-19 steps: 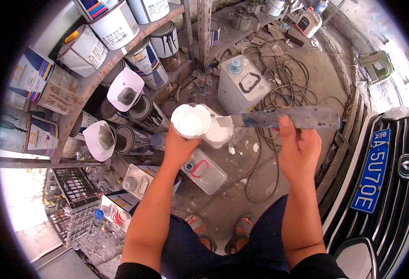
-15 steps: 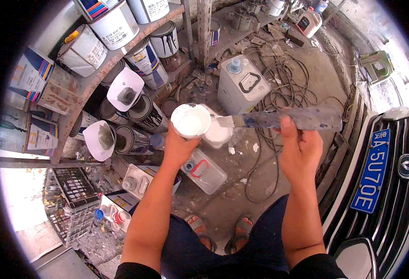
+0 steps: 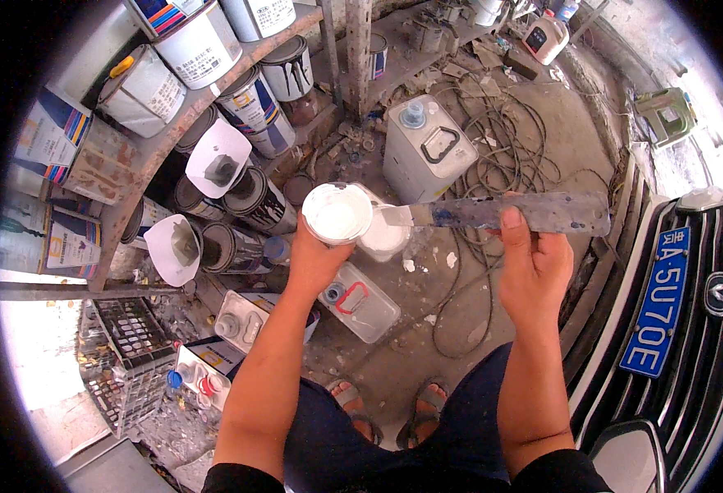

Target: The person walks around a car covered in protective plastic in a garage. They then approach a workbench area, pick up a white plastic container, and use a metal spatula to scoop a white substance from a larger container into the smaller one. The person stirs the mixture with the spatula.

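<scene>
My left hand (image 3: 315, 256) is wrapped round a round white cup (image 3: 310, 227) with white paint inside. In my right hand (image 3: 534, 261), thumb on top, is a long flat paint stirring stick (image 3: 470, 212), grey and stained with dark blotches. The stick lies nearly level, pointing left, and its whitish end is beside the cup's right rim. Beneath that end, lower down, stands an open tub of white paint (image 3: 386, 238), partly hidden by the cup and the stick.
A tall pale metal can (image 3: 429, 148) stands ahead, beside a tangled hose (image 3: 509, 140). Near my left forearm is a translucent jug with a red handle (image 3: 369, 308). Shelves of paint cans (image 3: 201, 53) line the left; a car's front grille (image 3: 690, 304) is at right.
My right hand and the stirring stick have shifted very slightly to the right, with the stick's far right end dipping a little. The cup in my left hand stays in place.
</scene>
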Motion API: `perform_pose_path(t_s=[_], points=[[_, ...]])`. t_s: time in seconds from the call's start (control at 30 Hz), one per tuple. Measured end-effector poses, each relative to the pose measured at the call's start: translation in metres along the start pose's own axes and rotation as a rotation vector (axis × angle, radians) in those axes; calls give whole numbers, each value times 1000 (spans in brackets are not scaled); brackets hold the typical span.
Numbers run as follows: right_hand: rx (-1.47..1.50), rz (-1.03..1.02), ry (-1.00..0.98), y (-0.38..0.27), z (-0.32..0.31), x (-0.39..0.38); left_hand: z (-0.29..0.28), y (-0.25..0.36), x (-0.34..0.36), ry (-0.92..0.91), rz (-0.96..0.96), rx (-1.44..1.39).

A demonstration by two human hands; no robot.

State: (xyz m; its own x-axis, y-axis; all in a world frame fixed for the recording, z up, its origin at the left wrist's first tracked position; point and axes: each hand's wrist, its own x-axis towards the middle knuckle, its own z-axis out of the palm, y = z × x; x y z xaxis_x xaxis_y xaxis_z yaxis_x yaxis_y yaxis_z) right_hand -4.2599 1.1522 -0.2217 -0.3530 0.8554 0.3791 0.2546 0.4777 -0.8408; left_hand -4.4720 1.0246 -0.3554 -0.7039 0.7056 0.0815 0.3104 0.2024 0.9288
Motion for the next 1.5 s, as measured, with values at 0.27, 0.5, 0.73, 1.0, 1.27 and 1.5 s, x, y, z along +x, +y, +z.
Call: perform_pose_path(t_s=[0.27, 0.5, 0.73, 1.0, 1.27, 1.5], points=[[32, 20, 31, 4, 0, -2, 1, -5, 0, -7, 7, 42], [37, 56, -37, 8, -9, -3, 3, -7, -1, -15, 12, 78], [-4, 86, -59, 11, -14, -3, 3, -7, 0, -44, 52, 104], [144, 136, -12, 21, -13, -8, 4, -3, -4, -49, 40, -71], [295, 279, 83, 34, -13, -6, -15, 3, -18, 8, -47, 21], [382, 445, 126, 65, -19, -4, -35, 20, -29, 36, -30, -45]])
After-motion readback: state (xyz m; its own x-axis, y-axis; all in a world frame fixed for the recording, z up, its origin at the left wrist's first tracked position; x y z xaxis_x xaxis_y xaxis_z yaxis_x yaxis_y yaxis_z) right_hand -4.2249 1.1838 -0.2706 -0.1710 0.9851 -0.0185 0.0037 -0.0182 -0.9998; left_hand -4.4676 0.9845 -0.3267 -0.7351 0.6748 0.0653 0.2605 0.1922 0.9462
